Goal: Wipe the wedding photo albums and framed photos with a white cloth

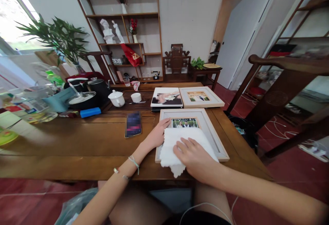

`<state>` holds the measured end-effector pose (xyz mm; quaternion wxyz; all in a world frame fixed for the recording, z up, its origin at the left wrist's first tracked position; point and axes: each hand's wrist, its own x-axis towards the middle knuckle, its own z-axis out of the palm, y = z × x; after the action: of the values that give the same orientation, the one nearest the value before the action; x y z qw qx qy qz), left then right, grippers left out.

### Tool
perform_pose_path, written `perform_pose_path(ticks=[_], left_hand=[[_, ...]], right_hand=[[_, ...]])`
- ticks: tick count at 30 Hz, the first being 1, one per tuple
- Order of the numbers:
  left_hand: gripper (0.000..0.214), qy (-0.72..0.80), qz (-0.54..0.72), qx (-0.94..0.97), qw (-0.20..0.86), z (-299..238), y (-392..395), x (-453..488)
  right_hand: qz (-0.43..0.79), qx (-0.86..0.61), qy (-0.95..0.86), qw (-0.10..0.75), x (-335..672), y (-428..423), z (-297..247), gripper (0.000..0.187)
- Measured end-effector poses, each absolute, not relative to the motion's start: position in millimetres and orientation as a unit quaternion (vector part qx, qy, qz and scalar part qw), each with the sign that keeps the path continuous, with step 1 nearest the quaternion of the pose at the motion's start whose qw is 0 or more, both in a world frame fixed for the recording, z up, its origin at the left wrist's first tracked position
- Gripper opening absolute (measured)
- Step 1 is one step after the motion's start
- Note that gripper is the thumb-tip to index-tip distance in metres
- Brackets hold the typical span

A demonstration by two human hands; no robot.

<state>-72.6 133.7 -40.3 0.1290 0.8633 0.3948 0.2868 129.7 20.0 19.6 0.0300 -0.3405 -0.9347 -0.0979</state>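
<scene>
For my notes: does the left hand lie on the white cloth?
No, the right hand is on the white cloth, the left hand beside it.

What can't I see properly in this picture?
All in the head view:
- The lower middle of the front frame: hidden by the white cloth and right hand.
- The phone's screen: blurred into blocks.
- The yellow-green thing: cut off by the left edge.

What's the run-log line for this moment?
left hand: on picture frame, left side | right hand: atop white cloth | cloth: over frame's near part
</scene>
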Motion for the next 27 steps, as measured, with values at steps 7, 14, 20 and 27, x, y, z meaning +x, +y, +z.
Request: perform_pose_path(ticks=[7,14,20,27], left_hand=[[0.041,0.412,0.285,0.856,0.126,-34,131,-69],[0.043,0.423,0.27,0.857,0.115,-35,130,-70],[0.042,0.423,0.267,0.858,0.113,-34,131,-69],[0.044,0.426,0.262,0.859,0.11,-34,130,-69]], right_hand=[[-0.121,-0.435,-0.891,0.048,158,99,26,0.044],[-0.207,-0.477,-0.851,0.076,178,157,24,0.046],[-0.162,-0.515,-0.841,0.0,164,141,11,0.041],[-0.077,-0.549,-0.828,-0.083,136,69,46,0.033]])
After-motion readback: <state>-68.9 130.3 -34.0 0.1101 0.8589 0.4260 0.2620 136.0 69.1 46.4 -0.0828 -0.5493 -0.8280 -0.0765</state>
